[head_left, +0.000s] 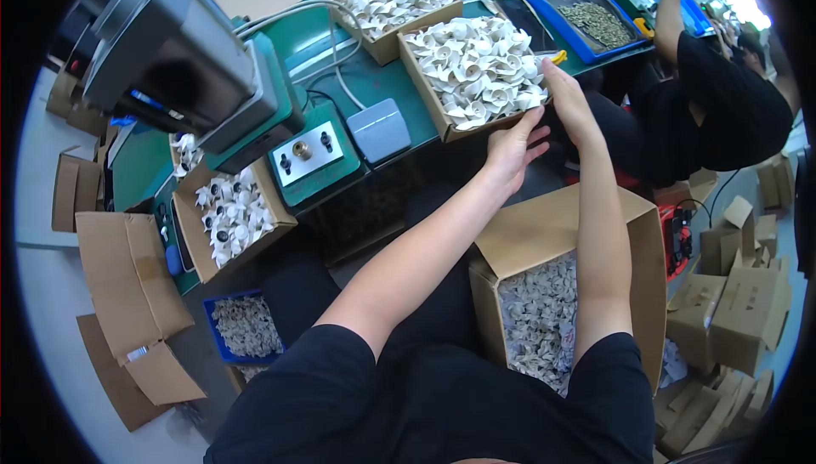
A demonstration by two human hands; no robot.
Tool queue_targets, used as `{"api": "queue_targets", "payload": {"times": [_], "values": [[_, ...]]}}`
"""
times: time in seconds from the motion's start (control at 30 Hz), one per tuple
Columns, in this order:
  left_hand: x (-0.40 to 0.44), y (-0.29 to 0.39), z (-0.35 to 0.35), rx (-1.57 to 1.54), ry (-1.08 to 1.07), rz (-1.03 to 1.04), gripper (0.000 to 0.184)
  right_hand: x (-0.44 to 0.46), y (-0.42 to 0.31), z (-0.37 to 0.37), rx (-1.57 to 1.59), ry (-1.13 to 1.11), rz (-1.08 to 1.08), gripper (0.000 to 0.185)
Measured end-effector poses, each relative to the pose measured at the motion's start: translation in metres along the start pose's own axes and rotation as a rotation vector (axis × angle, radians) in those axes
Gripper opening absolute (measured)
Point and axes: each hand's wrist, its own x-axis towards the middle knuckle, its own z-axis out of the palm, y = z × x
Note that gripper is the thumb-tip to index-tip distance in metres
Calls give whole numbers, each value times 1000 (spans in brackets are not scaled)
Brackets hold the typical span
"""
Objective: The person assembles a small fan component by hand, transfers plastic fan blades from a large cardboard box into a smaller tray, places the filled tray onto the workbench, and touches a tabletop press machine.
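A cardboard box (442, 116) heaped with white curved plastic parts (476, 69) sits at the front edge of the green workbench (395, 86). At its near right corner is my left hand (514, 154), thumb against the rim and the other fingers spread below it. My right hand (568, 103) presses along the box's right side, its fingertips partly hidden by the corner. Below my right forearm stands a large open carton (544, 217) holding many small whitish parts (540, 319).
Behind is another box of white parts (395, 1). A grey machine (183, 48) and a metal-plate fixture (308, 154) stand left, above a smaller parts box (234, 217). A blue tray (586, 52) and a co-worker's arm (669, 18) are right. Cartons (748, 302) line the floor.
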Motion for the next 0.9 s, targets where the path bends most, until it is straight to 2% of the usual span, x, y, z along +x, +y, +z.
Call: {"api": "queue_targets", "payload": {"times": [0.2, 0.27, 0.43, 0.57, 0.7, 0.8, 0.83, 0.9], "values": [[-43, 15, -72, 186, -152, -58, 36, 13, 3, 16, -57, 91, -9, 69], [-70, 23, -111, 315, -134, -84, 34, 16, 14, 12, -136, 149, -12, 76], [-140, 37, -217, 584, 55, -73, 27, 8, 6, 29, -105, 225, -11, 79], [-191, 63, -255, 718, 92, -62, 24, 28, 26, 28, -43, 200, -43, 79], [-223, 83, -279, 761, 148, -6, 23, 32, 20, 43, 145, 258, -3, 67], [-247, 101, -287, 785, 171, 66, 22, 18, 7, 48, -130, 607, -330, 46], [-255, 108, -288, 797, 180, 95, 22, 3, -4, 56, -134, 605, -330, 46], [-269, 121, -292, 785, 185, 124, 21, -43, -39, 83, -207, 944, -694, 25]]}}
